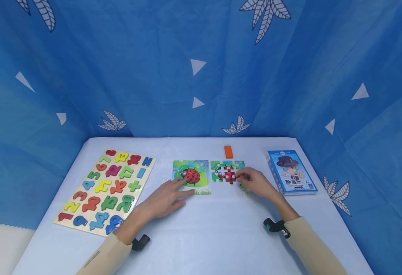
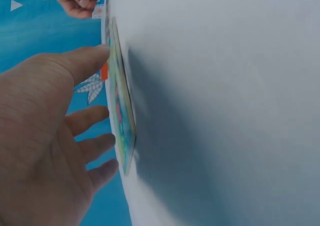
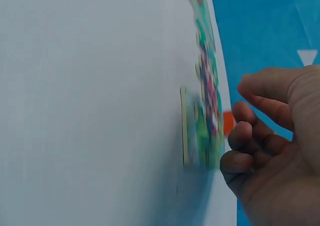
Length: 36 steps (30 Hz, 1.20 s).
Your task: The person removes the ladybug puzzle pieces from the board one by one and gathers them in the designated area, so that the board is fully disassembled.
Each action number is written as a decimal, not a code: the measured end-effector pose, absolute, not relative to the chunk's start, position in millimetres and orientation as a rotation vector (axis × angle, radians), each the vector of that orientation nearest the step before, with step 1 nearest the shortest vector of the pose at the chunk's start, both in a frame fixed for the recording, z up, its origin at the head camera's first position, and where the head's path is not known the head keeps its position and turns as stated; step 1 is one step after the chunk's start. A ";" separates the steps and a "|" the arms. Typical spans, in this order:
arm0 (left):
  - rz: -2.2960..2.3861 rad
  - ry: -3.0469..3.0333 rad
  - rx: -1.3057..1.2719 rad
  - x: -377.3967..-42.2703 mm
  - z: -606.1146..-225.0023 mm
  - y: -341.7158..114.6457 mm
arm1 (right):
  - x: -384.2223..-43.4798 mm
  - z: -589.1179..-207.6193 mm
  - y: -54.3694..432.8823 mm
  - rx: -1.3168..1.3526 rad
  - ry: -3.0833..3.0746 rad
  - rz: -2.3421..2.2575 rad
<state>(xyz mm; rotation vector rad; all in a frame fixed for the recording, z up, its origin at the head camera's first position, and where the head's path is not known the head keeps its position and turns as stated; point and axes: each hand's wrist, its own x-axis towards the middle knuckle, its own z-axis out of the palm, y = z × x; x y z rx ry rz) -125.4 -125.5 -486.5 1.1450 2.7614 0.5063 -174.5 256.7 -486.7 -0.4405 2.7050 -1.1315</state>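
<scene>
A flat square ladybug picture [image 1: 203,179] lies on the table, and my left hand [image 1: 168,198] stretches over its left side with fingers spread. In the left wrist view the thumb and fingers [image 2: 90,148] are at the edge of that thin board; exact contact cannot be told. To its right sits a partly joined ladybug jigsaw puzzle [image 1: 218,176] with gaps between pieces. Over the puzzle's right side is my right hand [image 1: 255,183], fingers loosely bent. The right wrist view shows no piece between its thumb and fingers [image 3: 237,162]. This hand hides some lower right pieces.
A wooden board [image 1: 96,187] with coloured numbers lies at the left, partly under the left forearm. An orange block [image 1: 228,152] sits behind the puzzle. A blue box [image 1: 291,172] with a cartoon figure is at the right. A blue curtain [image 1: 152,76] surrounds the white table [image 1: 214,236].
</scene>
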 end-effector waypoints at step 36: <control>0.356 2.796 1.046 -109.5 -493.4 -138.0 | -160.8 -496.0 120.5 -0.819 2.749 -0.661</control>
